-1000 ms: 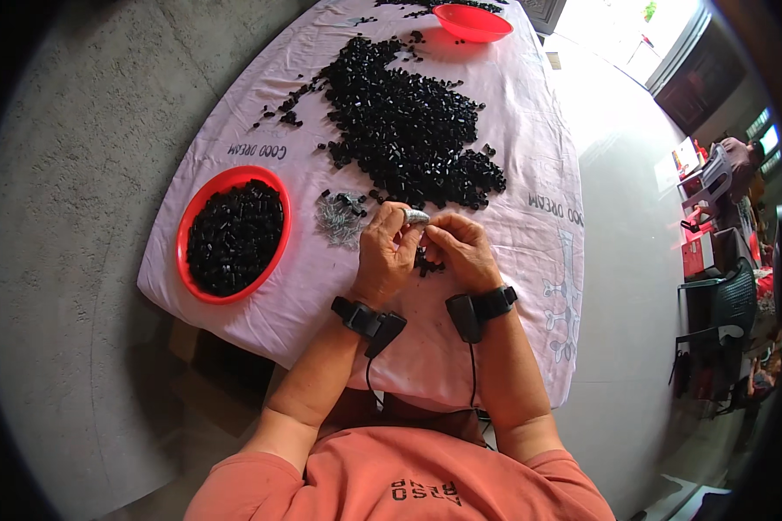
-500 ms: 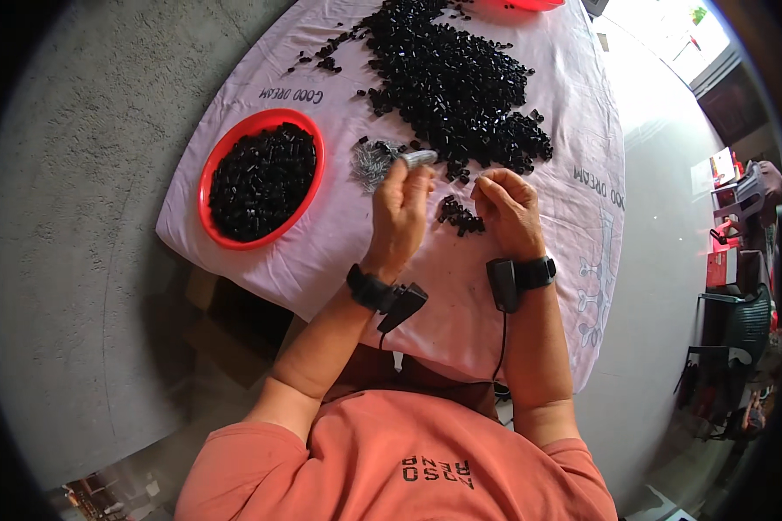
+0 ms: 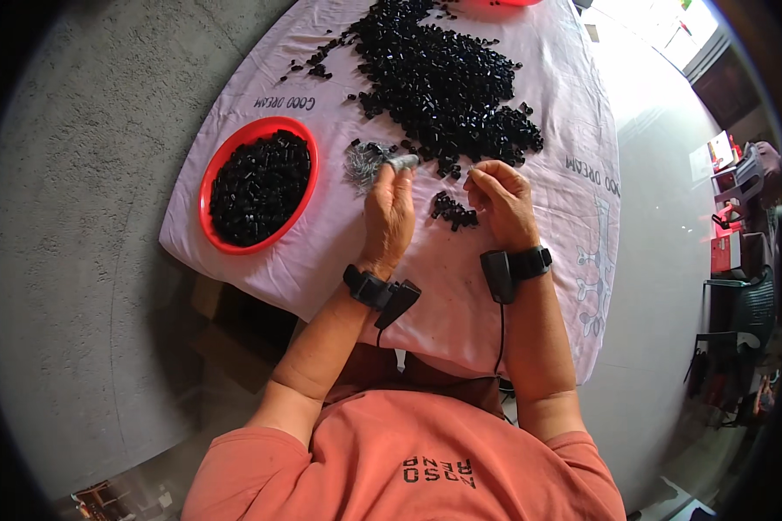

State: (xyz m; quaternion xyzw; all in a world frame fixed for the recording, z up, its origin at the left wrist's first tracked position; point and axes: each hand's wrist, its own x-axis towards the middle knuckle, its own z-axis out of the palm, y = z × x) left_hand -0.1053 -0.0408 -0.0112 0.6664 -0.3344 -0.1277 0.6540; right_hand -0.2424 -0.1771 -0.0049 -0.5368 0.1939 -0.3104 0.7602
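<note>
My left hand [image 3: 389, 213] is over the right edge of a small heap of thin silvery metal pins [image 3: 362, 165]. A pale grey, tube-like piece [image 3: 403, 162] shows at its fingertips; I cannot tell whether it is a wrap on a finger or something held. My right hand [image 3: 508, 204] is closed in a pinch, thumb against index finger, and whatever is in it is too small to name. Between the hands lies a little cluster of small black plastic pieces [image 3: 453, 211], just left of my right hand. Beyond them spreads a large pile of similar black pieces [image 3: 443, 82].
A red bowl [image 3: 314, 165] full of black pieces stands at the left on the pink cloth-covered table [image 3: 261, 269]. Another red container [image 3: 513, 2] is cut off at the far edge. Black wrist devices [image 3: 397, 302] with cables sit on both forearms. Chairs [image 3: 747, 304] stand off to the right.
My left hand has shifted slightly left, toward the metal pins. My right hand keeps its pinch in nearly the same spot. The whole view has moved a little.
</note>
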